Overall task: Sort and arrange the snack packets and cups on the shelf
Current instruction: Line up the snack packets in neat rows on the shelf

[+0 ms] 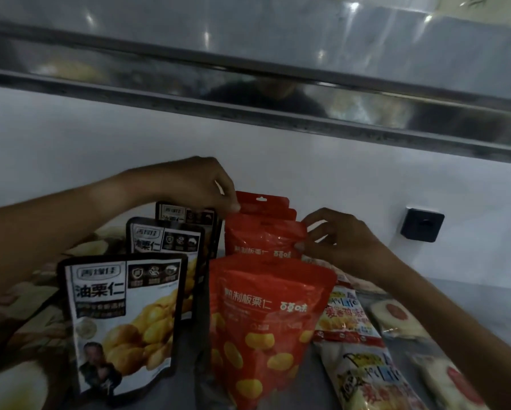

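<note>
A row of red chestnut pouches stands upright on the shelf, the front one (pixel 266 324) nearest me. My left hand (pixel 202 184) pinches the top left corner of a rear red pouch (pixel 263 235). My right hand (pixel 337 235) pinches that pouch's right edge. To the left stands a row of three black-and-white chestnut pouches (pixel 121 318), also upright.
White and yellow snack packets (pixel 349 318) lie flat right of the red row, with pale wrapped cakes (pixel 396 318) beyond them. A white wall (pixel 366 179) with a black socket (pixel 422 224) backs the shelf. A metal shelf edge (pixel 248 93) runs overhead.
</note>
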